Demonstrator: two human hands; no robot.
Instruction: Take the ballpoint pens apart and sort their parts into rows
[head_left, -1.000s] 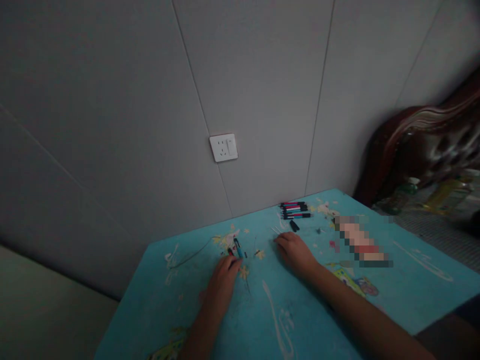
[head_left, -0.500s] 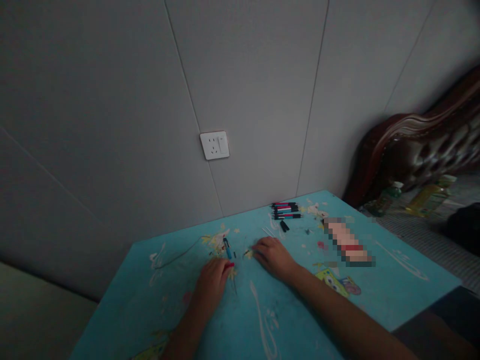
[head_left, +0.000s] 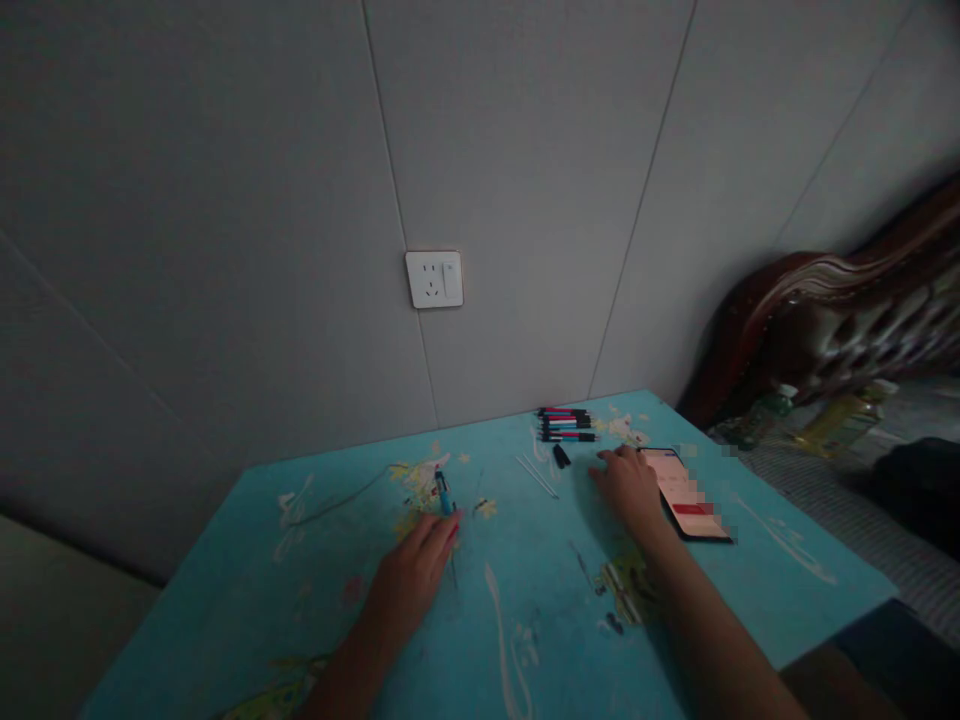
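Pen [head_left: 444,494], blue and black: lying on the table [head_left: 795,610], at the left hand's [head_left: 412,570] fingertips; long axis runs mostly toward the wall [head_left: 225,260], far end slightly left. Left hand: narrow grip, holding a small red piece [head_left: 453,533]. Right hand [head_left: 630,492]: fingers curved, beside the smartphone [head_left: 691,505]; grip cannot be told. Tabletop: light blue, cartoon-printed. Room: grey panelled wall, white socket plate [head_left: 435,279], dark tufted headboard [head_left: 862,330].

Hands [head_left: 631,488]: two. Phone [head_left: 679,492]: one. Table [head_left: 465,650]: one. Wall socket [head_left: 435,279]: one. Headboard [head_left: 862,315]: one. Bottles [head_left: 769,415]: two. Thin white sticks [head_left: 534,477], side by side: two. Loose blue pen [head_left: 444,493]: one. Stacked pens [head_left: 566,424]: several; they lie too close to count.
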